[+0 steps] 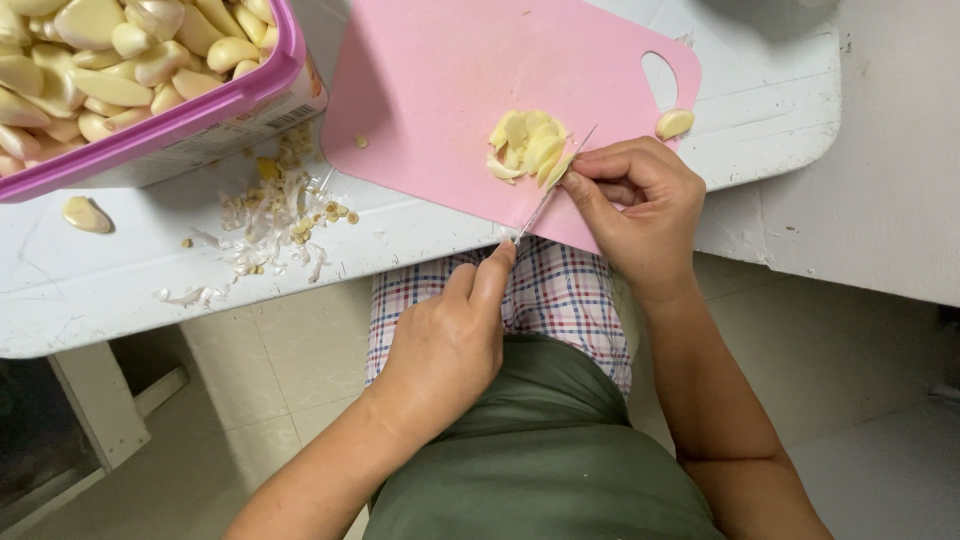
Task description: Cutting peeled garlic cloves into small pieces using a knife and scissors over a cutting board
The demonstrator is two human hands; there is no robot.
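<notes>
My left hand (pixel 450 340) is nearest me, off the near edge of the table (pixel 120 290), closed round the knife (pixel 553 188) handle w/ the forefinger laid along the top, prob to steady the blade. Blade runs up and right onto the pink cutting board (pixel 440 80), its tip at the garlic slices (pixel 525 145). My right hand (pixel 635 200) sits at the board's near right edge, fingers curled shut, tips pinching a clove against the blade; knuckles tucked back, I'd guess to stay clear of the edge. Slices piled just left of that hand, mid-board.

One whole clove (pixel 674 123) lies by the board's handle hole, far right corner. Left of the board, skins and trimmings (pixel 275 215) are scattered nr the table's near edge, plus a stray clove (pixel 86 214). Far left corner: purple-rimmed tub (pixel 200 115) full of peeled cloves, close enough to reach.

Table is white, scuffed. Pale tiled floor (pixel 290 370) below; checked cloth on my lap.
</notes>
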